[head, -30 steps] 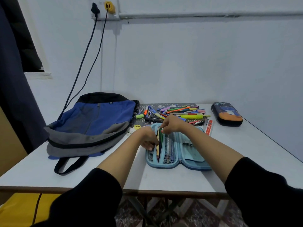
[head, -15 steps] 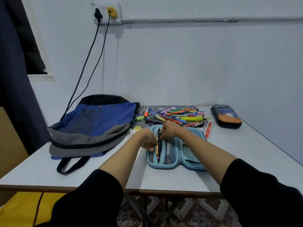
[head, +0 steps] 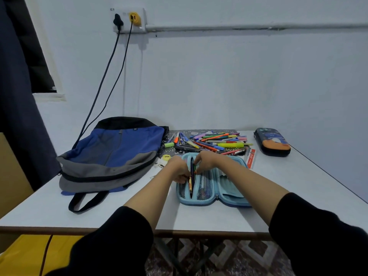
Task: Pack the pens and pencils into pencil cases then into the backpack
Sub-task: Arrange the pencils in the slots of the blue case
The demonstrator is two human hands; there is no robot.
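A light blue pencil case [head: 229, 193] lies open on the white table [head: 298, 192], mesh pockets showing. My left hand [head: 178, 168] pinches its left flap beside several upright pens [head: 191, 176] standing in the middle fold. My right hand [head: 206, 160] grips the tops of those pens from the far side. A heap of loose pens and pencils [head: 215, 141] lies behind the case. A blue and grey backpack [head: 111, 154] lies flat to the left. A dark closed pencil case [head: 271, 141] sits at the far right.
A red and white ruler [head: 251, 157] lies right of the open case. A yellow sharpener [head: 166, 156] and green eraser [head: 169, 144] sit near the backpack. Two cables [head: 103, 84] hang from a wall socket. The table's front edge is close to me.
My right hand has drawn back from the far rim of the case toward its middle fold, closing on the pens. The left hand stays put. The camera tilted slightly.
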